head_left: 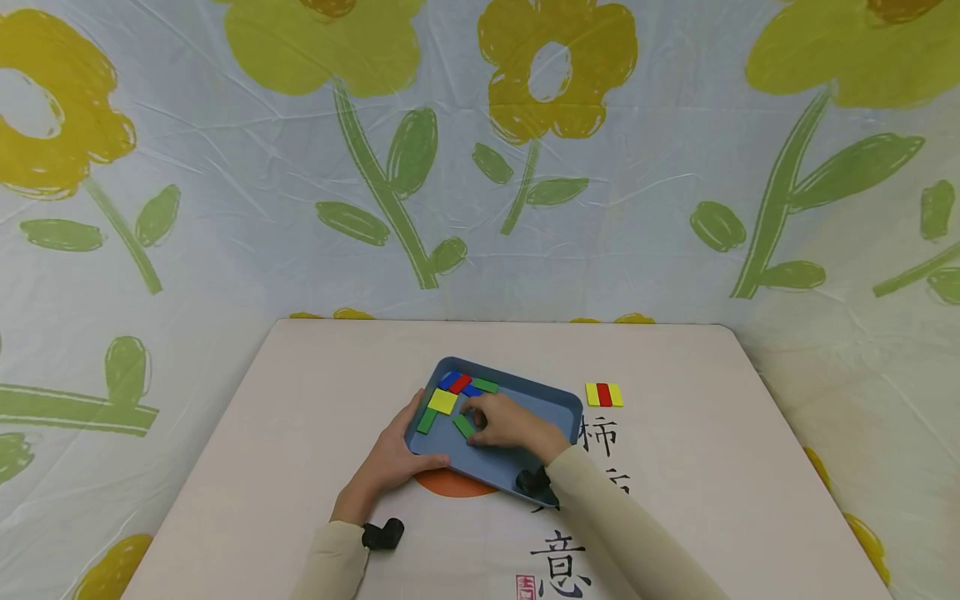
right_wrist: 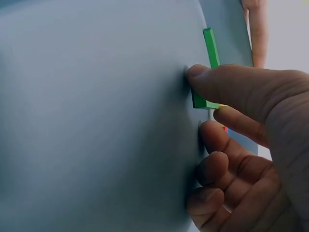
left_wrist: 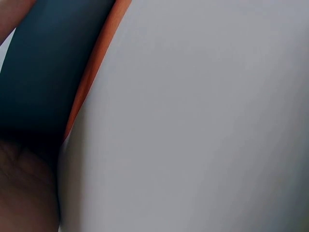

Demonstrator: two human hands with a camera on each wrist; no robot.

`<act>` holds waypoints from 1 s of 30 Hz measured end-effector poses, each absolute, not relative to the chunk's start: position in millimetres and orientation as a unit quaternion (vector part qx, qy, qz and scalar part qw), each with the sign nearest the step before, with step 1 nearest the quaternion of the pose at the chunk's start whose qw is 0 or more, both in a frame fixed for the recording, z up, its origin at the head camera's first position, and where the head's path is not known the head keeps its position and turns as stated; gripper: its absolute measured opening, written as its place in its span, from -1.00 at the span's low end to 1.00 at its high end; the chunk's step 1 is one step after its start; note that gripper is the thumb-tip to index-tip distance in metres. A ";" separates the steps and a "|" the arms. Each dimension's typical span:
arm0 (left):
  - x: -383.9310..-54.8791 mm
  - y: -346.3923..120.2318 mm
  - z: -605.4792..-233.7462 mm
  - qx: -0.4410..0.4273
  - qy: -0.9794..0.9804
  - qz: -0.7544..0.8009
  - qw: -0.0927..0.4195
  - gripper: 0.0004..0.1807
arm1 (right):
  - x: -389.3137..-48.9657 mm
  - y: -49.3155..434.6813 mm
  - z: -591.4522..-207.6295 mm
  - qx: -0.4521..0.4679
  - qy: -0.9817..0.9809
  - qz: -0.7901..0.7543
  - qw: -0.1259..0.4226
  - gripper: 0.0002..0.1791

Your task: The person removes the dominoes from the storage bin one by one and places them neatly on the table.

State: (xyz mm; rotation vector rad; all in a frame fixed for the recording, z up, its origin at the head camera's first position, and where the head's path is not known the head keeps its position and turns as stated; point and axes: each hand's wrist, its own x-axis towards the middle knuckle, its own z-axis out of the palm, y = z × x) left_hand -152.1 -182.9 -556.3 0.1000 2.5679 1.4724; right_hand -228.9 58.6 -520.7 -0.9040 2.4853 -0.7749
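Note:
On the table lies a blue-grey tray (head_left: 543, 406), angled, its left corner held by my left hand (head_left: 395, 454). The thumb runs along the near rim and the fingers along the left side. Inside the tray, my right hand (head_left: 508, 421) pinches a small green block (head_left: 463, 426) between thumb and forefinger; the other fingers are curled (right_wrist: 212, 166). Left of it sit a yellow piece (head_left: 442, 402) and another green block (head_left: 427, 420). Further back in the tray are blue pieces, a red block (head_left: 461, 384) and a green block (head_left: 486, 385).
Right of the tray, yellow pieces with a red block (head_left: 604, 395) between them lie side by side. The pale tabletop (head_left: 247, 475) bears printed black characters (head_left: 561, 567) and an orange shape (head_left: 453, 483). A flowered cloth (head_left: 600, 250) hangs behind.

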 end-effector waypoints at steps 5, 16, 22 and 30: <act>-151.9 -182.5 -556.3 0.035 0.864 0.494 0.090 0.32 | -229.6 60.3 -522.1 -0.316 0.883 -0.288 0.196 -0.49; -150.5 -181.2 -555.0 0.027 0.868 0.488 0.089 0.32 | -226.4 74.2 -506.7 -0.304 0.876 -0.323 0.188 -0.49; -151.8 -181.6 -557.4 0.027 0.869 0.486 0.089 0.34 | -229.4 88.4 -498.3 -0.288 0.885 -0.321 0.174 -0.50; -152.2 -182.3 -557.8 0.031 0.870 0.484 0.088 0.34 | -234.5 110.2 -485.0 -0.277 0.891 -0.330 0.144 -0.50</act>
